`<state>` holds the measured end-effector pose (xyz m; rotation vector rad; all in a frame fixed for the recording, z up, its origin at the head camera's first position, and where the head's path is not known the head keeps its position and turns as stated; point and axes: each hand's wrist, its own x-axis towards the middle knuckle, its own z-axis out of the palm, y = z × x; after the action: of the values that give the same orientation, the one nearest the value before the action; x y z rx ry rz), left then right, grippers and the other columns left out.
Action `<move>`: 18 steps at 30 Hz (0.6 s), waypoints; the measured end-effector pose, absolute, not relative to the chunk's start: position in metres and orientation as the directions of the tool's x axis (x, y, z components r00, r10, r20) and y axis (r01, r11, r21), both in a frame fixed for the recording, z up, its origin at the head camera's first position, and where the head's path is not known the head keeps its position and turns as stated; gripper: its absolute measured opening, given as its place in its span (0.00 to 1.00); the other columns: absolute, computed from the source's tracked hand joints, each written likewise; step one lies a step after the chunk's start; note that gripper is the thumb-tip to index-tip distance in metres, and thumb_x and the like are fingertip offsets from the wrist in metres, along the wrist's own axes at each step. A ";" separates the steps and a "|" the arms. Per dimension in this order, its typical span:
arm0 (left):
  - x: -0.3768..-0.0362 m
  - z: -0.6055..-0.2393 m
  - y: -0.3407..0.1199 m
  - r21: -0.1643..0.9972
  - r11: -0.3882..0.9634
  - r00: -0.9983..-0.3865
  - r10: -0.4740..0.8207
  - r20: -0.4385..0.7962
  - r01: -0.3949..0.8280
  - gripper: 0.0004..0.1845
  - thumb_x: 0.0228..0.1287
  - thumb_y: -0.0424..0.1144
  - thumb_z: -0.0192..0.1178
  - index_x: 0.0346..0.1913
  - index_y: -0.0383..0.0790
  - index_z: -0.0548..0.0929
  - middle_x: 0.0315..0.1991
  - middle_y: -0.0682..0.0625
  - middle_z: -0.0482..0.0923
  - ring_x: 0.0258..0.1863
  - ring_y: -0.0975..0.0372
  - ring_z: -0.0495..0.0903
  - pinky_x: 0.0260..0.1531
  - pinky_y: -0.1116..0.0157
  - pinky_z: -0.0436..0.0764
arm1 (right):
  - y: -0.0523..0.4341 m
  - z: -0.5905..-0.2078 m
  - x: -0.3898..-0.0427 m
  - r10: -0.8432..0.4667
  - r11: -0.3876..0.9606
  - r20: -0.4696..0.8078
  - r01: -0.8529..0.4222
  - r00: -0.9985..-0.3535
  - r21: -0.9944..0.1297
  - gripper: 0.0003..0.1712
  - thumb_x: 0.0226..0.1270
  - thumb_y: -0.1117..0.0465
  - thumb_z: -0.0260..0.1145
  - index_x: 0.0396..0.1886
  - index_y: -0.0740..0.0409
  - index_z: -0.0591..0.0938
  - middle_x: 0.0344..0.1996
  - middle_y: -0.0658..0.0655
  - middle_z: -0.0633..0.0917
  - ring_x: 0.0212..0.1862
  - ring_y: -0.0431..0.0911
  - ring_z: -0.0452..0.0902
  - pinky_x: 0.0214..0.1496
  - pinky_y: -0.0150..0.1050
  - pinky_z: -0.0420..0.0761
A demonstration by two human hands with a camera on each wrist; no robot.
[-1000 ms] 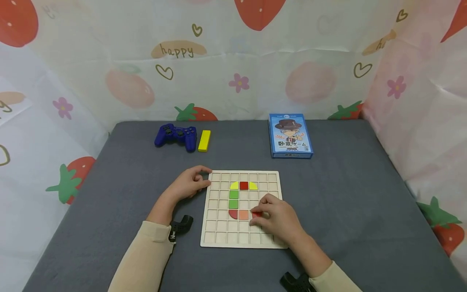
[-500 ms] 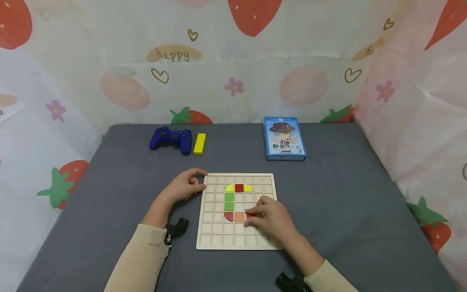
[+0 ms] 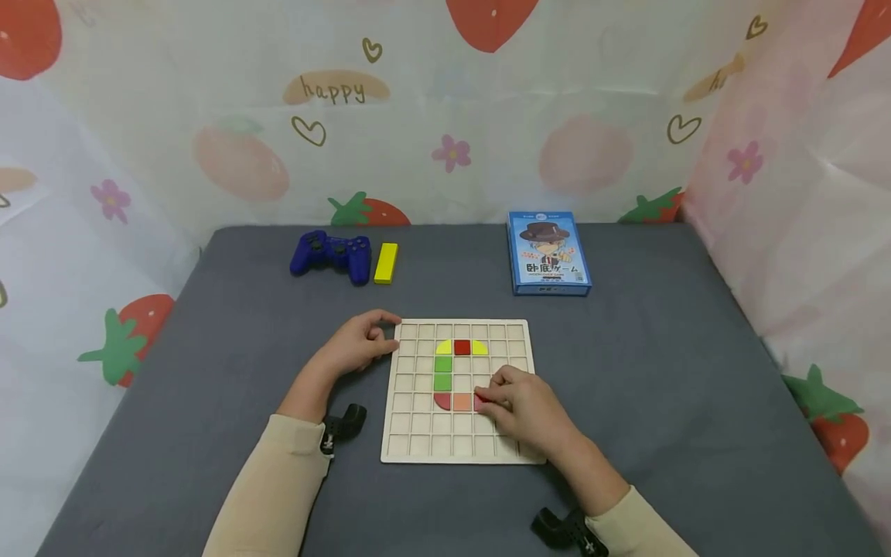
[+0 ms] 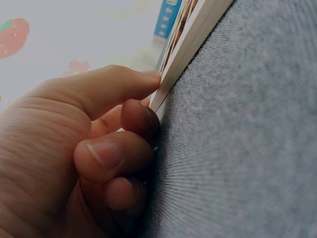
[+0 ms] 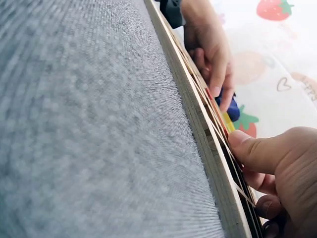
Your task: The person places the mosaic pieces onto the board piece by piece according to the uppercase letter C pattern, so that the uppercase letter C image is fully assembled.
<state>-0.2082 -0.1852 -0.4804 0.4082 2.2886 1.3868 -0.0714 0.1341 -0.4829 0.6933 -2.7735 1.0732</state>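
A pale wooden grid board [image 3: 408, 424] lies on the table. My left hand [image 3: 355, 340] is at its upper left, thumb and forefinger tips touching the left edge near the corner; in the left wrist view the thumb [image 4: 114, 84] meets the board's side and the other fingers curl below. My right hand [image 3: 527, 406] reaches over the right half, pinching a small red piece [image 3: 478, 402] at the bottom row of coloured pieces, mostly hidden by the fingers. Beside it sit an orange square [image 3: 462, 402] and a dark red rounded piece [image 3: 442, 401].
Two green squares [image 3: 443, 373], two yellow rounded pieces [image 3: 479, 348] and a red square [image 3: 462, 347] sit in upper cells. Behind the board are a blue game controller [image 3: 331, 255], a yellow block [image 3: 386, 264] and a blue boxed game [image 3: 549, 254].
My right hand's fingers have shifted slightly left, bringing the red piece closer beside the orange square. My left hand keeps its place at the board's edge; the head view sways a little.
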 end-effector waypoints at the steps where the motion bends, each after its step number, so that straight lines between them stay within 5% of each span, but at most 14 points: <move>1: -0.209 -0.479 -0.185 0.888 0.459 -0.866 0.457 -0.205 0.031 0.24 0.71 0.37 0.66 0.67 0.40 0.75 0.19 0.51 0.68 0.09 0.62 0.57 0.13 0.64 0.62 | 0.134 -0.481 -0.073 -0.375 0.662 0.225 -0.429 -0.900 -0.614 0.14 0.63 0.58 0.78 0.49 0.56 0.92 0.35 0.44 0.79 0.33 0.36 0.74 0.33 0.34 0.76; 9: -0.214 -0.474 -0.184 0.885 0.464 -0.868 0.456 -0.197 0.043 0.23 0.71 0.38 0.66 0.66 0.42 0.76 0.19 0.50 0.69 0.09 0.62 0.57 0.14 0.65 0.63 | 0.138 -0.439 -0.095 -0.398 0.760 0.210 -0.449 -0.893 -0.471 0.17 0.65 0.52 0.77 0.51 0.52 0.91 0.34 0.45 0.80 0.29 0.36 0.71 0.30 0.35 0.73; 18: -0.208 -0.482 -0.184 0.870 0.490 -0.868 0.454 -0.201 0.054 0.23 0.71 0.39 0.66 0.66 0.41 0.76 0.18 0.51 0.69 0.10 0.62 0.60 0.14 0.64 0.64 | 0.167 -0.365 -0.126 -0.167 0.752 0.384 -0.370 -0.908 -0.546 0.18 0.73 0.56 0.70 0.58 0.57 0.87 0.38 0.54 0.83 0.31 0.46 0.72 0.32 0.44 0.72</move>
<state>-0.2084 -0.1840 -0.4816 0.4219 2.3329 1.3418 -0.1256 0.1669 -0.3646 0.4164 -2.6391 0.9184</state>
